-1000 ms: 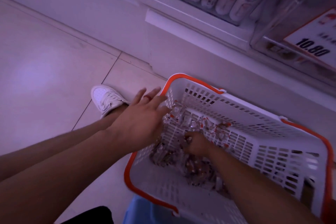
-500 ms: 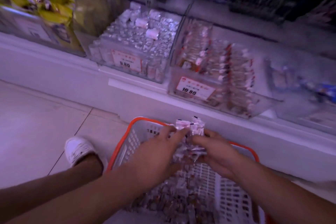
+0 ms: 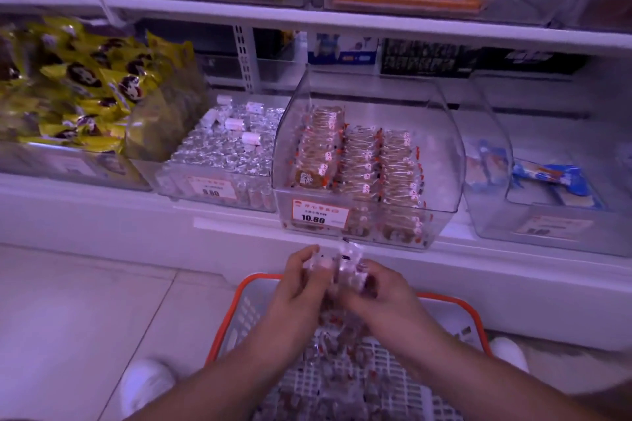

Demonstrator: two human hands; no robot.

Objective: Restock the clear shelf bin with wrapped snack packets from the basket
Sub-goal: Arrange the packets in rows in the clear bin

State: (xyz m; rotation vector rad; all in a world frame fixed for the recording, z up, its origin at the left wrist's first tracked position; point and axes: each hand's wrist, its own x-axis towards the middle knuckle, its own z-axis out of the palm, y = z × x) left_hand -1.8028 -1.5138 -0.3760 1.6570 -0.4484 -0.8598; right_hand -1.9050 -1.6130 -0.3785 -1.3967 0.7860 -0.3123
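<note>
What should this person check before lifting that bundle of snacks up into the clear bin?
1. Both hands, left hand and right hand, grip the snack packets: ok.
2. Bundle is clear of the basket: ok.
3. Clear bin, tagged 10.80, is open on top: ok.
4. Room in the bin's left row: ok.
5. Packets lined up like the rows: cannot tell, blurred.

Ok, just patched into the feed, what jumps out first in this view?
Both hands, left hand and right hand, grip a bunch of wrapped snack packets at centre, above the orange-rimmed basket on the floor. Straight ahead on the bottom shelf sits the clear shelf bin tagged 10.80, with rows of packets inside. Far left, a heap of yellow snack bags stands out.
</note>
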